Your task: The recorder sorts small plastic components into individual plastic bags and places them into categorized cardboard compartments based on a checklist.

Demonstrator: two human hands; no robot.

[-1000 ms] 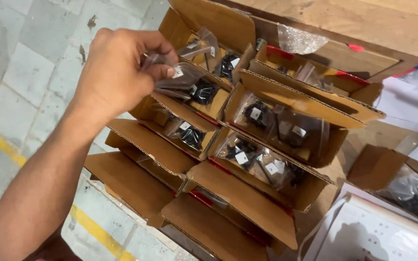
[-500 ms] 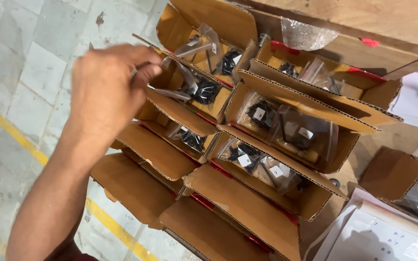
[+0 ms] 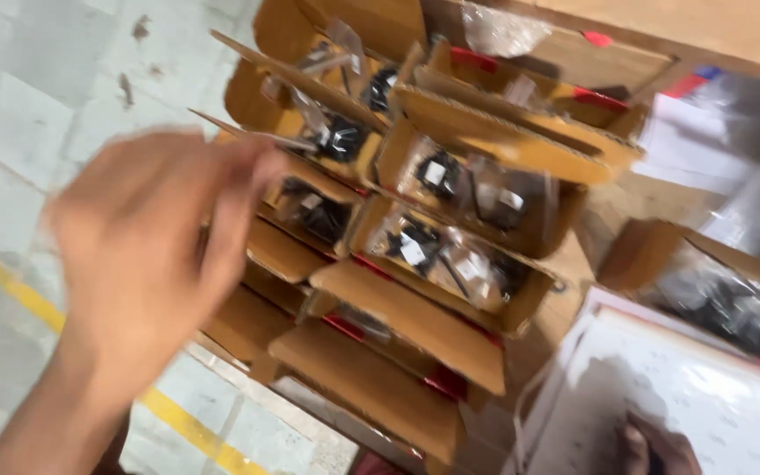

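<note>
Head view: a blurred left hand (image 3: 147,264) is seen at left of the frame, fingers curled together; whether anything is pinched in it cannot be told. Just beside it, at centre, small open cardboard boxes (image 3: 450,255) are packed side by side, flaps up, so their contents are reachable. At least four are counted holding clear bags of black parts (image 3: 437,251). One white printed sheet (image 3: 705,396) lies at lower right, where what may be a right hand (image 3: 657,450) is barely visible.

Open cardboard boxes (image 3: 450,132) – bagged black parts (image 3: 437,255) inside, clustered, flaps up
</note>
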